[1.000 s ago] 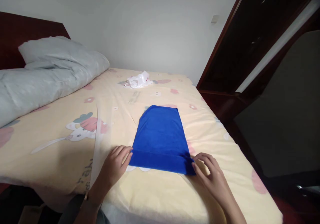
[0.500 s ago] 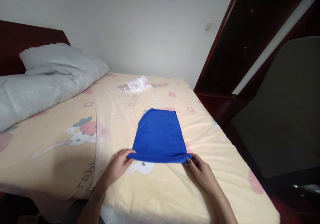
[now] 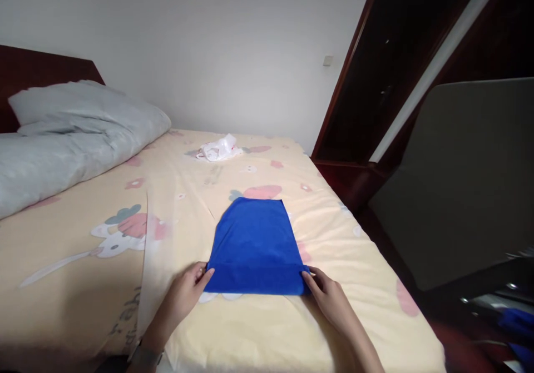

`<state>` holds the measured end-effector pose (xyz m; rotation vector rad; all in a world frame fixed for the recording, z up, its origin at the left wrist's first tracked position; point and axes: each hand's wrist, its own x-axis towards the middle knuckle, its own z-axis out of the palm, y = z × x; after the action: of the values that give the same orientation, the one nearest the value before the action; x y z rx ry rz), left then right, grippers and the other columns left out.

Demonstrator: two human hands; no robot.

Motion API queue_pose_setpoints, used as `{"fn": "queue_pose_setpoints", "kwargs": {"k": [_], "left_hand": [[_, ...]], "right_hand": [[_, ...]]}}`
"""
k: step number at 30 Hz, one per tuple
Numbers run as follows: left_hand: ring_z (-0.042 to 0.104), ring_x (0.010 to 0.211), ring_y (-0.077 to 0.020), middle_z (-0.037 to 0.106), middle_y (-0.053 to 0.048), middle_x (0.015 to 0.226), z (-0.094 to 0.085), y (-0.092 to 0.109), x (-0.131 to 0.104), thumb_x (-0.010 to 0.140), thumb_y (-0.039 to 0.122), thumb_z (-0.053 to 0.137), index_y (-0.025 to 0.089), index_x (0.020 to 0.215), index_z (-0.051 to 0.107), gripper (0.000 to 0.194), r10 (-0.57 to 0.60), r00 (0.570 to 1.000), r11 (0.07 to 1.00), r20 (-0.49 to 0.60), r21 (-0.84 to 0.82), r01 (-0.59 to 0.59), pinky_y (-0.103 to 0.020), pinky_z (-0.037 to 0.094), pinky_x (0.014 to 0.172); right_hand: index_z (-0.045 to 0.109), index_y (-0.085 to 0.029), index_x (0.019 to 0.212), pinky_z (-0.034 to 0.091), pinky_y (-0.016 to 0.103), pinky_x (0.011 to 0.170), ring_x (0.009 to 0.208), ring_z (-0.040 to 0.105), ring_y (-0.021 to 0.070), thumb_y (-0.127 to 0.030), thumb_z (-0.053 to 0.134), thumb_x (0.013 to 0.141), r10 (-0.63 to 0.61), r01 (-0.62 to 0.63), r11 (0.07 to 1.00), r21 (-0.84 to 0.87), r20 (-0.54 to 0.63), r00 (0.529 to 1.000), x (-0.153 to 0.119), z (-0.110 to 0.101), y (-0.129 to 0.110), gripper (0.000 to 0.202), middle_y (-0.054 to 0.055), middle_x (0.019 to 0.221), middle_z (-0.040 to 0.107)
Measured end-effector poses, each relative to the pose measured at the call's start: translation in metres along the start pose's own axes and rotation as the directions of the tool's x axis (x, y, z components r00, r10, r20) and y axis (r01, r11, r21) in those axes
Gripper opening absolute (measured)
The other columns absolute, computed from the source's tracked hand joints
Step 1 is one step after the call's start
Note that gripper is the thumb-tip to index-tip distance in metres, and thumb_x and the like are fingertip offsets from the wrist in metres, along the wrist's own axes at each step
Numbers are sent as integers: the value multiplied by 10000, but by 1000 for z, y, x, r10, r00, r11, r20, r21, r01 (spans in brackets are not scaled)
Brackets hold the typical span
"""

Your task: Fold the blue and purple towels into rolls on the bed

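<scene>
A blue cloth (image 3: 254, 239) lies flat on the bed, its near edge turned over into a straight folded band. My left hand (image 3: 186, 291) pinches the left end of this band between thumb and fingers. At the opposite end, my right hand (image 3: 329, 295) grips the band's right corner, thumb on top. The cloth narrows toward its far edge, and its upper left corner is slanted. Fingers under the cloth are partly hidden.
The bed has a yellow printed sheet (image 3: 250, 334). A crumpled white plastic bag (image 3: 219, 148) rests on it farther back. A grey quilt (image 3: 79, 134) is heaped at left by the dark headboard (image 3: 45, 67). A dark grey panel (image 3: 463, 178) stands beyond the bed's right edge.
The thin rolled near edge has become a wider, flatter folded band lying toward me. Both hands keep hold of its ends. The view has shifted slightly to the right and up.
</scene>
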<state>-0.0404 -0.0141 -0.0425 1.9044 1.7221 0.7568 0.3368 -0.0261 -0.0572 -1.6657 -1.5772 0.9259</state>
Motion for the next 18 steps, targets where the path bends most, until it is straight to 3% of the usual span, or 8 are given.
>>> {"fn": "queue_pose_setpoints", "kwargs": {"k": [4, 10, 13, 18], "left_hand": [[512, 582, -146, 518, 30, 604, 5, -5, 0, 927, 523, 450, 219, 689, 510, 390, -27, 999, 990, -43, 141, 33, -236, 351, 556], [530, 599, -173, 522, 3, 608, 12, -1, -3, 929, 492, 442, 229, 625, 432, 402, 21, 988, 958, -150, 287, 23, -269, 347, 575], [552, 641, -184, 546, -13, 662, 14, 6, -3, 927, 448, 438, 233, 654, 426, 349, 60, 984, 962, -170, 272, -12, -279, 376, 610], [530, 575, -148, 508, 40, 633, 12, 12, -3, 928, 454, 438, 239, 742, 416, 286, -52, 990, 991, -129, 114, 67, -248, 377, 577]], "right_hand": [[574, -190, 1311, 540, 347, 874, 1017, 681, 271, -533, 595, 877, 37, -35, 997, 71, -29, 999, 5, -1, 3, 553, 70, 1117, 716], [686, -172, 1122, 526, 373, 889, 1039, 673, 303, -561, 580, 848, 108, -107, 994, 18, -98, 989, 10, 7, -3, 487, 102, 1078, 731], [668, -185, 1101, 521, 379, 843, 979, 684, 298, -559, 562, 858, 109, -109, 994, 9, -89, 990, 12, 14, -3, 458, 100, 1025, 736], [523, -233, 1201, 496, 318, 668, 709, 662, 228, -596, 529, 892, 24, -16, 998, 66, -119, 993, 9, 15, -3, 476, 21, 814, 699]]}}
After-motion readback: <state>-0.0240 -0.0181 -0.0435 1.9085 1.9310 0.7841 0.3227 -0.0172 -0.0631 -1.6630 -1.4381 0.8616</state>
